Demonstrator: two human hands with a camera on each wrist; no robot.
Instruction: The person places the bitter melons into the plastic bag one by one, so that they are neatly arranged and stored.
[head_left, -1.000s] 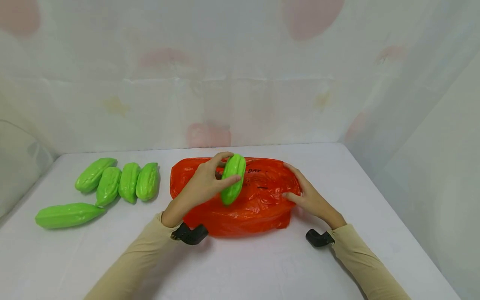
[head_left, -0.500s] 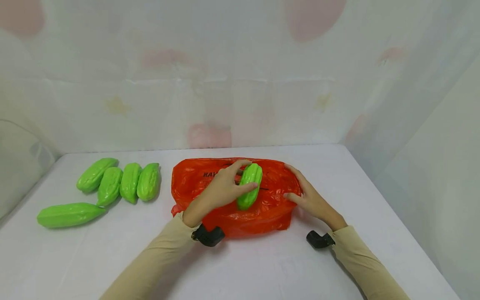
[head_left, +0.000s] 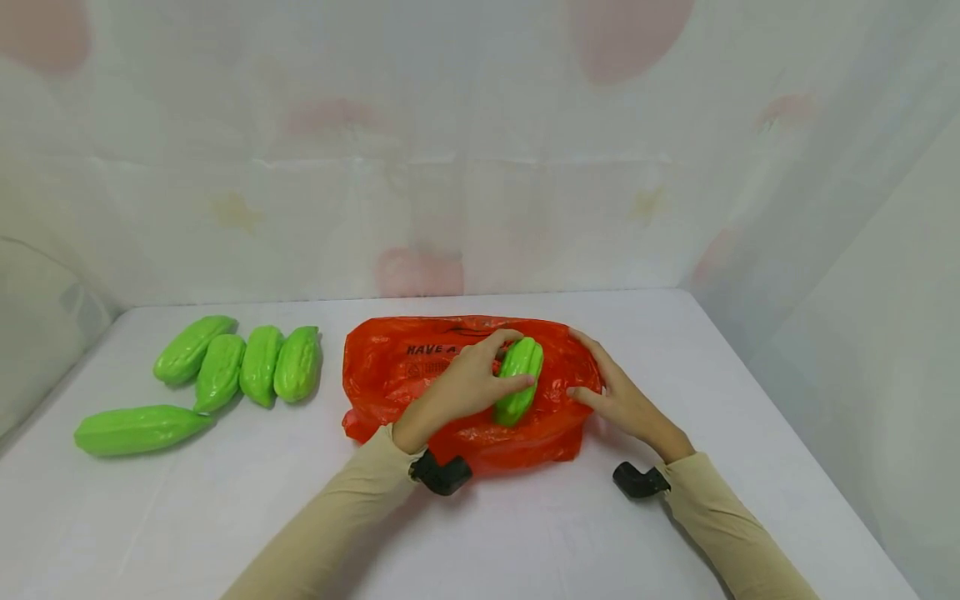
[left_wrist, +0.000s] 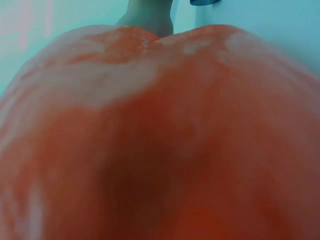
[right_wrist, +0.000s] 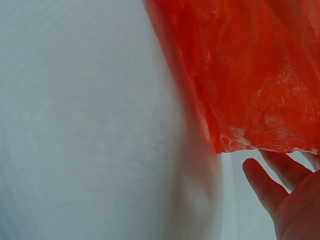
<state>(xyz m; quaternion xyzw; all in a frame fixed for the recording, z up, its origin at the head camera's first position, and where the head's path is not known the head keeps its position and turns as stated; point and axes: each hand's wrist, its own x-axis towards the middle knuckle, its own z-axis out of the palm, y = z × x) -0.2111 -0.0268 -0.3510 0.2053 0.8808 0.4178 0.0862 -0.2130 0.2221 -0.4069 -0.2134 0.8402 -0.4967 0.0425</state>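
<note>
My left hand (head_left: 474, 377) grips a short green ridged gourd (head_left: 519, 382), thumb on its near side and fingers round its far side. The gourd is tilted, low over a crumpled red plastic bag (head_left: 382, 383), and its lower end reaches the bag's front folds. At the bag's right end my right hand (head_left: 628, 402) holds the side, with fingers along the outer edge and the thumb over the red plastic. In the right wrist view, fingers (right_wrist: 287, 170) meet the bag's edge. Red plastic (left_wrist: 200, 125) fills most of the left wrist view, hiding my left hand's grip.
Several more green gourds lie on the white table (head_left: 750, 467) at the left. One long gourd (head_left: 142, 430) lies crosswise in front of a row of shorter ones (head_left: 260, 365). A patterned cloth (head_left: 555, 208) hangs behind the table.
My left hand has carried the green gourd rightward and slightly down over the red plastic bag, toward my right hand. The right hand stays at the bag's right side.
</note>
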